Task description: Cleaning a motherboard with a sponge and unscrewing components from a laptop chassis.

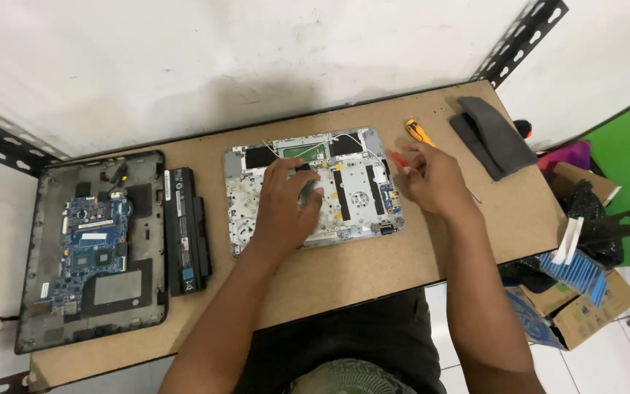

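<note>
Head view, brown tabletop (373, 270), white wall (220, 51)

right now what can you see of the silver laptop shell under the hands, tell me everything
The silver laptop shell lies flat and opened up near the middle of the brown table. It looks like grey metal or plastic, with black strips and patches, a small green board at its far edge, a blue board piece at its right edge and thin white wires across the top. The left hand rests on its middle, fingers on a dark part. The right hand, holding a red-handled screwdriver, hovers at its right edge.
</note>
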